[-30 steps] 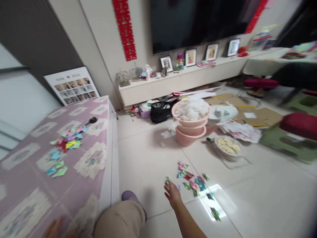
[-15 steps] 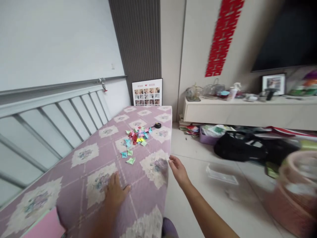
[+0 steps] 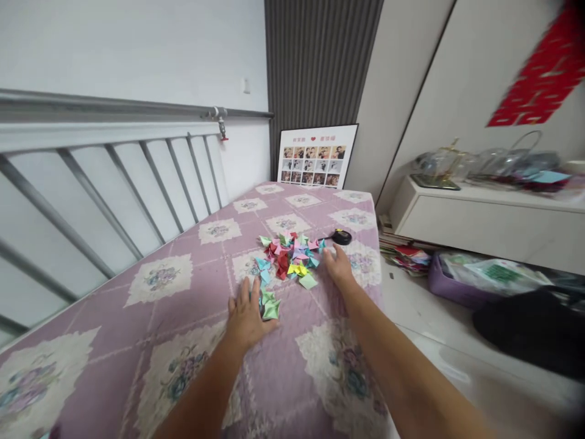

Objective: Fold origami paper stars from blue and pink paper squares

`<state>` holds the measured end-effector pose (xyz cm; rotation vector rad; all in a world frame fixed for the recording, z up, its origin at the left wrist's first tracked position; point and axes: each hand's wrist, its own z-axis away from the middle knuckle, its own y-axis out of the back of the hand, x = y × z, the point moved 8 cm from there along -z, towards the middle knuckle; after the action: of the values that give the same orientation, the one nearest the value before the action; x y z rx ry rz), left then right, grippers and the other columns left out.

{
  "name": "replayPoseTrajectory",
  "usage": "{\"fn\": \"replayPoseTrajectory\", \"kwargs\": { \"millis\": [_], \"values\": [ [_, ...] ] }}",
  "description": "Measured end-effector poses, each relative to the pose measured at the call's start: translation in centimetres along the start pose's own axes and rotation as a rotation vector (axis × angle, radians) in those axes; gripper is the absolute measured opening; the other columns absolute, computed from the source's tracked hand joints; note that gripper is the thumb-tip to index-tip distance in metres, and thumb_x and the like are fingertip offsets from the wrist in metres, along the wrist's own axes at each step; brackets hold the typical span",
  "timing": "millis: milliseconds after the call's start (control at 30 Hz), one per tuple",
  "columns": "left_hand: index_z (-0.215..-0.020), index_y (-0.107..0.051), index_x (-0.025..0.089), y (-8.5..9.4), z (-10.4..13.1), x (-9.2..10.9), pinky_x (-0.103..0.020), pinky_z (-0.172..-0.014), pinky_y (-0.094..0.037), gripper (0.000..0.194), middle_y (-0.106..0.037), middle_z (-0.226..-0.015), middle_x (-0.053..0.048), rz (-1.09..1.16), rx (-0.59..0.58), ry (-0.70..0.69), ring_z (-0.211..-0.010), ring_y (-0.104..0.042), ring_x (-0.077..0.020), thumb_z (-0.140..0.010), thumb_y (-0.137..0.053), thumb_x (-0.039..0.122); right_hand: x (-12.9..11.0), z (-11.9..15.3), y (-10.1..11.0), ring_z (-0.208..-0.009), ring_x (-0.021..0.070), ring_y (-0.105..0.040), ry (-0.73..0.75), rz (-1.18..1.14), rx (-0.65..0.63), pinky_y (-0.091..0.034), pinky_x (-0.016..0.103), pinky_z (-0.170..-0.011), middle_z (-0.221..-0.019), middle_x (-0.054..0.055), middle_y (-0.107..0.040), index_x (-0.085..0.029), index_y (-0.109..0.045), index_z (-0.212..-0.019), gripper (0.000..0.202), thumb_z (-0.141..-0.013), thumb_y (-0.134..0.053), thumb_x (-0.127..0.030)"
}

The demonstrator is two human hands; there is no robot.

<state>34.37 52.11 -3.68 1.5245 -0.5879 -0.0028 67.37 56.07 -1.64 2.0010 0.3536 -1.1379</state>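
Two bare hands are over a purple floral cloth (image 3: 292, 372) in the middle of the frame. The left hand (image 3: 248, 320), lower centre, lies palm down with fingers spread. A small group of green folded papers (image 3: 270, 305) sits just right of its fingers, in the gap above the thumb; contact cannot be told. Grip: released, no piece seen clasped. The right hand (image 3: 339, 268), right of centre, is at the right edge of the main cluster of folded papers (image 3: 283, 266), its thumb side towards them. Grip: relaxed and parted, nothing seen pinched; whether the fingertips touch the nearest blue piece cannot be told.

Main cluster: centre of frame, above and between the hands, wider left to right than top to bottom. Pieces point in mixed directions. The red piece stands longer up and down the frame; the yellow piece (image 3: 298, 270) runs roughly left to right. A pale green piece (image 3: 308, 281) lies at the lower edge, one corner towards the right.

Black round-headed object (image 3: 341, 236): just above the right hand, head to the right, narrow end pointing left to the cluster.
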Motion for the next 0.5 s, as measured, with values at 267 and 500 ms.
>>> {"fn": "replayPoseTrajectory", "kwargs": {
  "millis": [267, 500],
  "values": [
    [-0.148, 0.004, 0.023, 0.3, -4.4, -0.1, -0.054, -0.11, -0.014, 0.119, -0.005, -0.155, -0.017, 0.161, 0.109, -0.083, -0.141, -0.01, -0.0348, -0.062, -0.073, 0.051, -2.2, -5.5, -6.6, -0.116, 0.0287, -0.052, 0.091, -0.008, -0.274, -0.038, 0.042, -0.1, -0.119, 0.01, -0.062, -0.018, -0.06, -0.117, 0.054, -0.076, -0.06, -0.053],
    [-0.148, -0.007, 0.018, 1.4, -4.3, -1.2, -0.047, -0.112, -0.02, 0.099, -0.016, -0.152, -0.017, 0.366, 0.268, -0.116, -0.14, -0.015, -0.0304, -0.071, -0.066, 0.04, -6.6, 0.0, -8.0, -0.102, 0.0251, -0.059, 0.237, -0.103, -0.549, -0.046, 0.034, -0.088, -0.106, 0.004, -0.068, -0.02, -0.069, -0.102, 0.044, -0.07, -0.066, -0.05]
  ]
}}
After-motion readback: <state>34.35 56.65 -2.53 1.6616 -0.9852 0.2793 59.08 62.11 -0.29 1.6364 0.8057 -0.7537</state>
